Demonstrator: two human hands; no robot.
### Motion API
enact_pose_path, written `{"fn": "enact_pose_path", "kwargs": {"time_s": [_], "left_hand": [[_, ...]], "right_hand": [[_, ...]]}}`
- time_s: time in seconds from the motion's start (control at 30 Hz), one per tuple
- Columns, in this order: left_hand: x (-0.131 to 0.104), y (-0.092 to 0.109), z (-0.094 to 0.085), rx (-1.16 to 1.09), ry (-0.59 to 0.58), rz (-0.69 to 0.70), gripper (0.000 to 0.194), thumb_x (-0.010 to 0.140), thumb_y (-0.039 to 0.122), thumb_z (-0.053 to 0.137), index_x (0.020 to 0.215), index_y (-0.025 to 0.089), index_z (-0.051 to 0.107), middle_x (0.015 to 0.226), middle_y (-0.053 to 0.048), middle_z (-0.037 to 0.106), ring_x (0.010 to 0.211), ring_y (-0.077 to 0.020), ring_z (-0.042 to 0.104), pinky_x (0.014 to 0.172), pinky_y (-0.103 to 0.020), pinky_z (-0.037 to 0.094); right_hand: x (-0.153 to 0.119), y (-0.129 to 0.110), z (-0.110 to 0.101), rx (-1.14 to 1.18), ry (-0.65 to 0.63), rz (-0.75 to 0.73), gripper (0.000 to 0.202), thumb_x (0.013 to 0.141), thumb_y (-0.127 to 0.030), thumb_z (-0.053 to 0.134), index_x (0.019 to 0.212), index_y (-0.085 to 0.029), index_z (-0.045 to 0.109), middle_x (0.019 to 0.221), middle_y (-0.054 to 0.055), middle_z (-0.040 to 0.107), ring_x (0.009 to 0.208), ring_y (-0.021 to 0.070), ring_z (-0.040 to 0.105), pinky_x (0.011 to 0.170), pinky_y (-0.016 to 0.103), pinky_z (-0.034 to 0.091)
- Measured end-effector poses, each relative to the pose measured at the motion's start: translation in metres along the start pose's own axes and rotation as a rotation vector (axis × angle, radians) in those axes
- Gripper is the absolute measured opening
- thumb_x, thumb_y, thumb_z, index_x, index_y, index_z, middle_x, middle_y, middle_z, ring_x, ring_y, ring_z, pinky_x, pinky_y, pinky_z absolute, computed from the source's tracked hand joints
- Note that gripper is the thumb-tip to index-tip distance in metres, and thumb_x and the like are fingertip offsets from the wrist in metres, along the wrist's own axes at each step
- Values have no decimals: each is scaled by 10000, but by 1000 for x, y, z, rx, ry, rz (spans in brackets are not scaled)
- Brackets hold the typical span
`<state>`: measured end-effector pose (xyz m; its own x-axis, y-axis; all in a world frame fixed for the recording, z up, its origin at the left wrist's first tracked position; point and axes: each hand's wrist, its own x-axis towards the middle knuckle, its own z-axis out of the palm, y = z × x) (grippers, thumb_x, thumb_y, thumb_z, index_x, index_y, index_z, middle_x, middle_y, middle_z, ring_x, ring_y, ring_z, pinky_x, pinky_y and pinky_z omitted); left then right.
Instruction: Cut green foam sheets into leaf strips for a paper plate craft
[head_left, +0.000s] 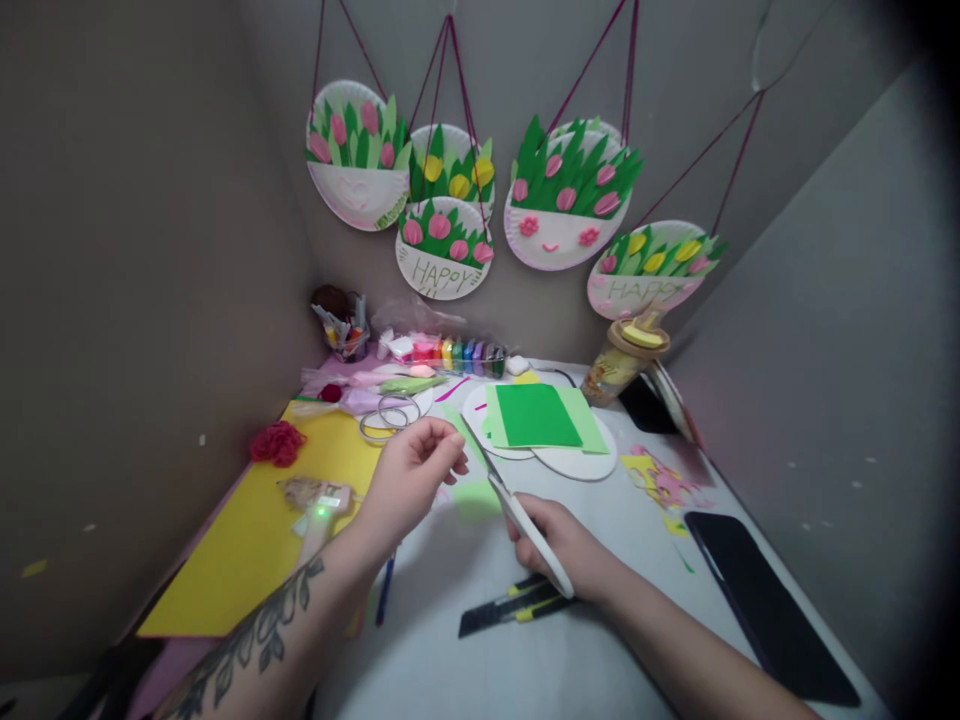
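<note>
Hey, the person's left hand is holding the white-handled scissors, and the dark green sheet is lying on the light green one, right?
Not quite: the head view shows the white-handled scissors in the right hand, not the left hand. The dark green sheet does lie on the light green one.

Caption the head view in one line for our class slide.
The right hand holds white-handled metal scissors near the left hand; white paper-plate pockets of pink and yellow paper tulips hang behind.
</note>
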<state>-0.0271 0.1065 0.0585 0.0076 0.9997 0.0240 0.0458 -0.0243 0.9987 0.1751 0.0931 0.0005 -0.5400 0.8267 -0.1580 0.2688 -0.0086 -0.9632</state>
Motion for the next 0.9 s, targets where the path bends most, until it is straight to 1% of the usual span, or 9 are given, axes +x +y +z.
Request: {"fn": "enact_pose_path", "kwargs": {"time_s": [0.1,0.17,0.4,0.5,0.67,0.83,0.9], "left_hand": [[0,1,-1,-2,25,3,232,790,379,613,708,173,546,592,8,617,546,-104,556,539,-211,443],[0,2,-1,2,20,1,229,796,366,605,695,172,537,589,7,617,536,-98,546,535,-206,437],[-1,2,-1,26,-68,-11,225,804,353,597,684,174,529,593,6,618,533,-98,541,523,-200,414],[-1,1,-1,29,-84,-14,226,801,357,599,684,176,532,596,5,620,530,-100,543,520,-202,414],[-1,1,-1,35,-83,-14,226,798,355,599,677,176,533,591,5,620,524,-101,545,518,-207,420],[-1,1,-1,53,-86,-20,215,809,348,587,693,176,531,608,4,630,528,-95,540,520,-201,426],[-1,2,-1,61,-64,-23,211,812,349,584,703,176,532,615,2,634,530,-92,535,519,-196,427]], "right_hand": [[0,1,0,-17,-5,-11,197,638,-316,599,661,-195,444,594,-51,442,564,98,360,518,223,314],[0,0,1,-22,-10,-8,179,634,-303,585,662,-194,446,599,-48,445,566,100,362,519,223,314],[-2,-3,0,-33,-11,-31,166,631,-284,565,677,-203,428,620,-45,422,590,107,365,525,223,310],[-2,-2,0,-21,-15,-18,171,630,-287,567,684,-203,429,621,-46,424,589,108,368,526,224,312],[-1,-1,1,-13,-10,4,178,624,-295,573,674,-200,432,618,-43,434,582,107,366,519,227,304],[0,-2,0,-13,-7,-18,178,622,-287,575,662,-200,426,617,-40,434,585,110,368,522,228,310],[0,-2,0,-12,-7,-22,170,618,-283,571,661,-198,430,615,-42,433,580,108,364,526,230,311]]}}
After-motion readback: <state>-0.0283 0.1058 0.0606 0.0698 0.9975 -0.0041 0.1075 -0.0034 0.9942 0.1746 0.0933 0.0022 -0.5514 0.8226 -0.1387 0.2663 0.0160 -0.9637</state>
